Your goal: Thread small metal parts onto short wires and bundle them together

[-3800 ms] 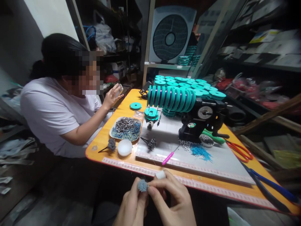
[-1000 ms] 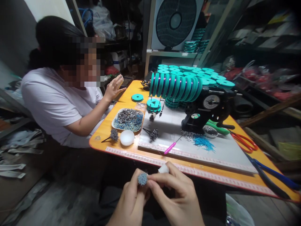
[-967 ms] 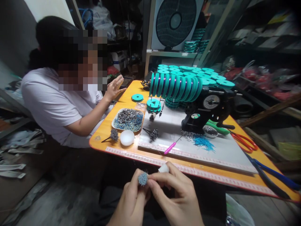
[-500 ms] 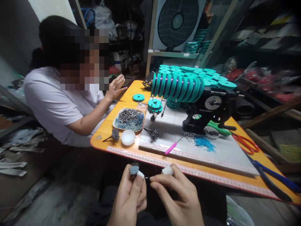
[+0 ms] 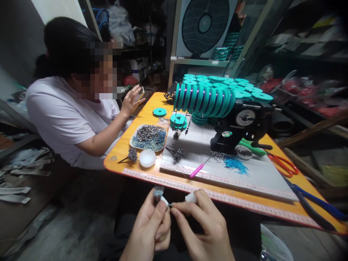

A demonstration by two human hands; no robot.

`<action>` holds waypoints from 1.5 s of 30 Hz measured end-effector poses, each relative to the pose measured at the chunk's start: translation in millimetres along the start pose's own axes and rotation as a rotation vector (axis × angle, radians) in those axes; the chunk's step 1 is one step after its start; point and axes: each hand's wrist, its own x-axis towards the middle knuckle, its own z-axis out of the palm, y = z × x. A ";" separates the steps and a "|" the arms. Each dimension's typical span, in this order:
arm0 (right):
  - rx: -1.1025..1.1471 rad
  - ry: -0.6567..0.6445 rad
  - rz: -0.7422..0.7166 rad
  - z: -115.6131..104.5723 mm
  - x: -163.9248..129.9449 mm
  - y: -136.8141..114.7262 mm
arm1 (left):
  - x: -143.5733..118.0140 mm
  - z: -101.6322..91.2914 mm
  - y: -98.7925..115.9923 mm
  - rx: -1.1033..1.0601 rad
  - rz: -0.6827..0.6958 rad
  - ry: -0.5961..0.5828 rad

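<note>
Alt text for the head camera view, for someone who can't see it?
Two hands, left hand and right hand, pinch a small grey bristly bundle before an orange table holding teal spools; a person in white sits left.

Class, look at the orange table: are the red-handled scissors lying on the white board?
No. The red-handled scissors lie on the orange table, beside the right edge of the white board.

The worktop (image 5: 141,119) looks like glossy orange laminate, and the white board (image 5: 261,177) on it is smooth and matt. The teal spools (image 5: 206,99) are smooth plastic, the winder (image 5: 239,127) black with a slight sheen. The bristly bundle (image 5: 157,193) in the left hand (image 5: 150,232) looks rough and dull grey-blue; the scissors (image 5: 282,165) have glossy red plastic handles.
</note>
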 end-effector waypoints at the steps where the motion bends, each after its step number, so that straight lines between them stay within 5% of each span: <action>1: 0.008 -0.016 0.009 -0.4 -0.5 -0.1 | 0.1 0.4 -0.1 0.000 0.001 0.013; 8: 0.073 -0.160 0.123 -4.3 -2.3 -1.1 | 0.5 2.7 -1.6 0.014 0.007 0.098; 23: 0.114 -0.161 0.144 -4.7 -0.3 -2.1 | -2.9 3.1 -13.3 0.109 0.062 0.211; 30: 0.145 0.017 0.089 -3.4 4.2 2.8 | -5.8 5.2 -17.1 0.141 0.102 0.218; 42: 0.110 -0.109 0.111 1.0 0.3 -4.0 | -6.6 5.7 -13.6 0.068 0.202 0.235; 45: 0.119 -0.059 0.115 6.4 1.0 -7.6 | -7.9 11.2 -16.6 0.003 0.219 0.322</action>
